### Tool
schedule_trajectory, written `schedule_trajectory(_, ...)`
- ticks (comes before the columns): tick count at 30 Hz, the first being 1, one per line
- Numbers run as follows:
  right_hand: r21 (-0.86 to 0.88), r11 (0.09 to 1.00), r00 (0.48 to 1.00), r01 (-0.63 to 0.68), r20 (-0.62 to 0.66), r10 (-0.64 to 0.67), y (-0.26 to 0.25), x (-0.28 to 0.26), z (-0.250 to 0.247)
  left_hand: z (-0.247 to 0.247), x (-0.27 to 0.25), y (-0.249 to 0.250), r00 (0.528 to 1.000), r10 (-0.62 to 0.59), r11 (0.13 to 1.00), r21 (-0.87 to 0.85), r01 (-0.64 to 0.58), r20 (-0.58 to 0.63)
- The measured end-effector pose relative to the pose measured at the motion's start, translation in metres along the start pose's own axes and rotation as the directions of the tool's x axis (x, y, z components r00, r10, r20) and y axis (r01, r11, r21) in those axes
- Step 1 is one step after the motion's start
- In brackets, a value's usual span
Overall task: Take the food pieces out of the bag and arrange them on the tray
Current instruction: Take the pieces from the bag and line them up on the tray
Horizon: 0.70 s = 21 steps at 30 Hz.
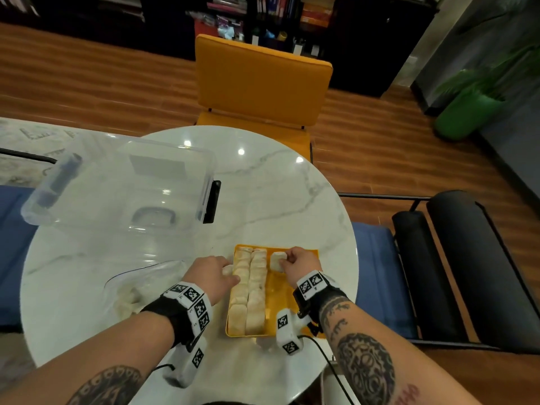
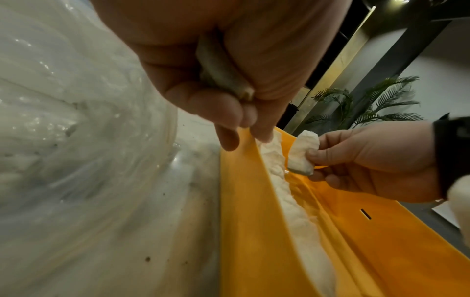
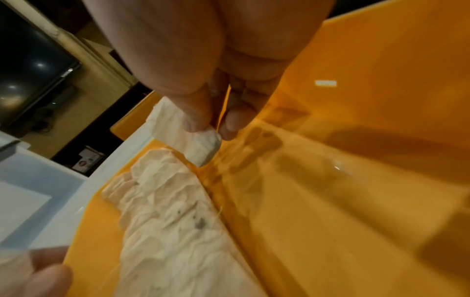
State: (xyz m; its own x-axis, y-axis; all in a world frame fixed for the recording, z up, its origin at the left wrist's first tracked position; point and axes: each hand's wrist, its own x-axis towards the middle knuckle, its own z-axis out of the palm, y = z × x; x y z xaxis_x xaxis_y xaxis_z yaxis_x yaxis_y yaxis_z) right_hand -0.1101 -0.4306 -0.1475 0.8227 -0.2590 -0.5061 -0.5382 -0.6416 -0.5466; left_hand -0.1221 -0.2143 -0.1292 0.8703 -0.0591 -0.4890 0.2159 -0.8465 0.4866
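Note:
A yellow tray (image 1: 280, 299) lies on the white marble table (image 1: 277, 194), with two rows of pale food pieces (image 1: 248, 293) filling its left side. My right hand (image 1: 298, 263) pinches one white food piece (image 1: 277, 261) at the far end of the tray's right part; the right wrist view shows this piece (image 3: 201, 144) held just above the tray floor (image 3: 330, 201). My left hand (image 1: 214, 274) sits at the tray's left edge, fingers curled round another food piece (image 2: 223, 74). The clear bag (image 1: 137, 290) with more pieces lies left of it.
A large clear plastic box (image 1: 122, 185) stands at the table's left back. A yellow chair (image 1: 260, 83) faces the far edge. A black chair frame (image 1: 455, 267) and a blue seat (image 1: 377, 273) are to the right. A green planter (image 1: 464, 112) stands far right.

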Motion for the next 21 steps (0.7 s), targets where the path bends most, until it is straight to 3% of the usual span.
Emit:
schedule_trajectory(8, 0.161, 0.973, 0.985, -0.168, -0.009, 0.172, 0.001, 0.017, 0.019, 0.0, -0.006, 0.002, 1.0, 0.017, 1.0, -0.015, -0.017, -0.004)
schedule_trajectory(15, 0.084, 0.971, 0.973, -0.224, -0.044, 0.228, 0.007, 0.017, 0.012, -0.001, -0.005, 0.001, 1.0, 0.009, 0.999, -0.033, -0.009, 0.008)
schedule_trajectory(21, 0.005, 0.979, 0.979, -0.202, -0.012, 0.202, 0.002, 0.027, 0.015, -0.001, -0.004, 0.003, 1.0, 0.005, 1.0, 0.004, -0.005, 0.025)
